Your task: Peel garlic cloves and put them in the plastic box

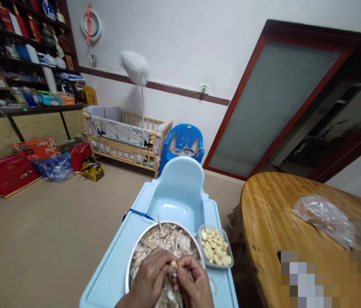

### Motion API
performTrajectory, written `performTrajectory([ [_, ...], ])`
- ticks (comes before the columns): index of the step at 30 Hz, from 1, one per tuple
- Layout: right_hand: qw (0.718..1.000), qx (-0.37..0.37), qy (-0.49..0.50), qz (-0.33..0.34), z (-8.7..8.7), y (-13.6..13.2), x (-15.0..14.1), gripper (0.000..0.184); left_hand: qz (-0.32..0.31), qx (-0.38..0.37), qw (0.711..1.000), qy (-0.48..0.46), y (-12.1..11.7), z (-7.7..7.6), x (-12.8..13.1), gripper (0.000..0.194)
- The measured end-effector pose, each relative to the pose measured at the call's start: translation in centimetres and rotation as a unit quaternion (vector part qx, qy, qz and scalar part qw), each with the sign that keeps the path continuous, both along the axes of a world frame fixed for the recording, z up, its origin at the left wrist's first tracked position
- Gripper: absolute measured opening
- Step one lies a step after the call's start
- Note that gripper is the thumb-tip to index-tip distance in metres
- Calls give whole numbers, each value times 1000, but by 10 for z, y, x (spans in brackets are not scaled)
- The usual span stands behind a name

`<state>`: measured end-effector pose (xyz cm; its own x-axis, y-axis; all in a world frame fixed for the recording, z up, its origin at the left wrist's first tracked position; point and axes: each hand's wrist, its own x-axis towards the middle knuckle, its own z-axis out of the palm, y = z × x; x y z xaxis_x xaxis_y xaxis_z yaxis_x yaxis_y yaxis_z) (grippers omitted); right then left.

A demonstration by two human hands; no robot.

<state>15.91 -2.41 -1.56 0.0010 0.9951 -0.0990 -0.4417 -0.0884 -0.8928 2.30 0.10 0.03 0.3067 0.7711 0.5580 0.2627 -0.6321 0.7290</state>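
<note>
My left hand (pixel 153 274) and my right hand (pixel 193 280) meet over a round steel bowl (pixel 128 259). Between their fingertips is a pale garlic clove (pixel 174 264), pinched from both sides. Papery garlic skins (pixel 159 239) fill the bowl, and a thin stick (pixel 159 222) pokes up at its far side. Just right of the bowl, a clear plastic container (pixel 230 264) holds many peeled garlic cloves (pixel 212 247). Both vessels rest on the tray of a light blue child's high chair (pixel 110 259). The lower part of the bowl is hidden by my hands.
To the right stands a wooden table (pixel 271 205) with a plastic bag (pixel 324 216) on it. Beyond the high chair are a blue child's chair (pixel 183 139) and a wooden crib (pixel 125 156). Red gift bags (pixel 7 173) lie on the floor at left, below crowded shelves.
</note>
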Motion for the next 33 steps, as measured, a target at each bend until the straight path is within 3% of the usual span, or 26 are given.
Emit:
performTrajectory([
  [6, 997, -7, -45, -56, 2, -1, -5, 29, 9, 2, 1000, -26, 0, -1, 0, 22],
  [15, 998, -17, -15, -58, -6, 1, -4, 34, 14, -118, 992, -50, 0, 1, -5, 22],
  [25, 987, -11, -101, -123, -3, -4, -6, 21, 23, -180, 979, -89, -2, 0, -8, 15],
  [30, 981, 42, -141, -127, -2, -6, -8, 17, 75, -180, 975, -108, 2, -4, -11, 12],
  [33, 985, 46, -134, -97, -4, -5, -11, 25, 90, -136, 982, -97, 2, -5, -13, 2],
])
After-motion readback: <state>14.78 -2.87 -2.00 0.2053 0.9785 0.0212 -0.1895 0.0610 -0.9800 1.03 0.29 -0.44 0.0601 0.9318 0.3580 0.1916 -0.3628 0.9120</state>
